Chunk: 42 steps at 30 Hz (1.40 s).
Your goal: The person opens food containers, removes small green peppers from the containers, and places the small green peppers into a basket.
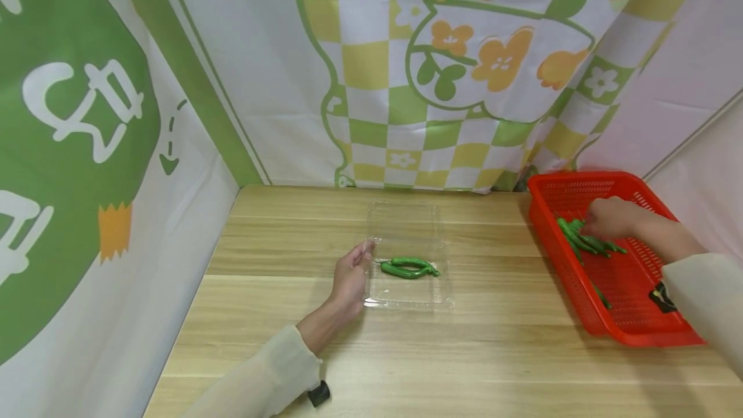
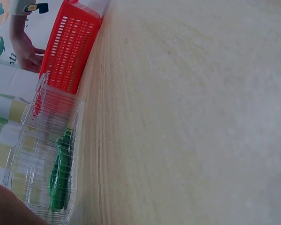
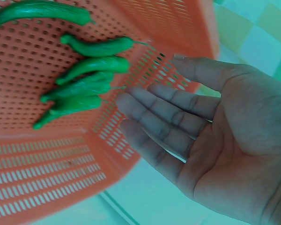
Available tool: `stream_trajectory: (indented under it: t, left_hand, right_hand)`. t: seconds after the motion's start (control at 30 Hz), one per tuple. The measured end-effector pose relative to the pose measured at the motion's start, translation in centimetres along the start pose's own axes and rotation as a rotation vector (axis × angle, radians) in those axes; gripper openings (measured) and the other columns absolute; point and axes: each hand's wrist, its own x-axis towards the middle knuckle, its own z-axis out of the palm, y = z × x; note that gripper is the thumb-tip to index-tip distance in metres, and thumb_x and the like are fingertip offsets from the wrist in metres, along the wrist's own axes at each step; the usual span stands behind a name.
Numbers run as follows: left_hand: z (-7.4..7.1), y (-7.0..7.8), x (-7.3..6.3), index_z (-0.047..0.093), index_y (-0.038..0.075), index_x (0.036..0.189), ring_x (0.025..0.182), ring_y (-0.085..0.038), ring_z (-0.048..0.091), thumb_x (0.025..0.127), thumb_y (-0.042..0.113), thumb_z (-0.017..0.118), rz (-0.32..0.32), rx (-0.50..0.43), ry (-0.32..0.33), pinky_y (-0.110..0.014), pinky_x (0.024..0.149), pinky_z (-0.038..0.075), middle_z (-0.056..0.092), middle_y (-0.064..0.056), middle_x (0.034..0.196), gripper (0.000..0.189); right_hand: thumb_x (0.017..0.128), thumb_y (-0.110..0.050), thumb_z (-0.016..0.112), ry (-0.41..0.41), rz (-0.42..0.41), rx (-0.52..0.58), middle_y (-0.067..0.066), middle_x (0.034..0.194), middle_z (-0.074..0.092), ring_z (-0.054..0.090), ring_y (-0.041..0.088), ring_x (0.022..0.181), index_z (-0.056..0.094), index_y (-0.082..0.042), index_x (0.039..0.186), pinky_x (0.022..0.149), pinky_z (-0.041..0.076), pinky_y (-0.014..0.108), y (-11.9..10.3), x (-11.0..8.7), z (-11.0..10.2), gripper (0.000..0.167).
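Note:
On the table an open clear plastic clamshell box [image 1: 406,292] holds two green chili peppers [image 1: 409,268] side by side. My left hand [image 1: 348,279] grips its left edge close to the hinge, and part of that hand [image 2: 11,208] shows beside the box in the left wrist view. At the right, my right hand [image 1: 612,218] reaches into a red plastic basket [image 1: 571,282], over a group of green chili peppers [image 1: 580,237]. In the right wrist view its fingers are spread and lightly bent, with nothing held, just beside the peppers [image 3: 91,86].
Another pepper [image 1: 602,297] lies apart by the basket's left wall. A patterned cloth [image 1: 371,115] hangs behind the wooden table [image 1: 278,328], and more printed cloth [image 1: 133,244] covers the left side. The basket's raised rim surrounds the right hand.

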Motion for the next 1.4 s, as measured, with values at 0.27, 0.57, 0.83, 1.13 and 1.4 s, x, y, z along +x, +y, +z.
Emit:
stream_trajectory:
  t: [0.27, 0.57, 0.83, 1.13, 1.4]
  left_hand:
    - [-0.1, -0.1, 0.0, 0.041, -0.002, 0.158, 0.158, -0.036, 0.029, 0.111, 0.002, 0.041, -0.001, -0.003, -0.005, -0.050, 0.133, 0.017, 0.040, -0.017, 0.166, 0.047]
    - [-0.1, -0.1, 0.2, 0.040, -0.004, 0.158, 0.158, -0.037, 0.030, 0.111, 0.001, 0.041, -0.004, -0.003, 0.003, -0.049, 0.133, 0.018, 0.040, -0.018, 0.166, 0.047]
    - [-0.1, -0.1, 0.3, 0.040, -0.005, 0.157, 0.158, -0.037, 0.030, 0.111, 0.000, 0.041, 0.002, -0.019, 0.003, -0.048, 0.133, 0.018, 0.039, -0.020, 0.166, 0.047]
    - [0.0, -0.2, 0.2, 0.039, -0.006, 0.158, 0.158, -0.037, 0.029, 0.111, -0.001, 0.041, -0.008, -0.020, 0.000, -0.049, 0.133, 0.018, 0.039, -0.019, 0.166, 0.047]
    - [0.0, -0.2, 0.2, 0.041, -0.004, 0.157, 0.158, -0.037, 0.030, 0.111, 0.000, 0.042, -0.013, -0.022, 0.006, -0.049, 0.133, 0.018, 0.040, -0.018, 0.166, 0.046]
  right_hand:
    - [0.096, -0.019, 0.075, 0.063, 0.003, -0.084, -0.007, 0.063, 0.044, 0.039, 0.013, 0.061, 0.057, -0.013, 0.068, 0.059, 0.039, 0.031, -0.3, -0.4, -2.2, 0.033]
    - [0.095, -0.019, 0.075, 0.175, -0.010, -0.133, -0.001, 0.080, 0.071, 0.066, 0.022, 0.072, 0.073, -0.003, 0.090, 0.069, 0.059, 0.051, -2.1, -0.9, -3.9, 0.017]
    - [0.096, -0.019, 0.075, 0.213, -0.056, -0.144, -0.007, 0.071, 0.060, 0.056, 0.015, 0.063, 0.071, -0.011, 0.087, 0.056, 0.047, 0.037, -5.6, -0.2, -3.9, 0.013]
    - [0.095, -0.021, 0.076, 0.240, -0.096, -0.170, -0.003, 0.070, 0.058, 0.059, 0.022, 0.062, 0.067, -0.015, 0.086, 0.051, 0.050, 0.043, -9.6, 1.0, -2.8, 0.014]
    - [0.092, -0.018, 0.080, 0.253, -0.158, -0.201, 0.008, 0.087, 0.075, 0.065, 0.025, 0.062, 0.076, -0.006, 0.107, 0.048, 0.056, 0.048, -13.2, 1.6, -1.0, 0.020]
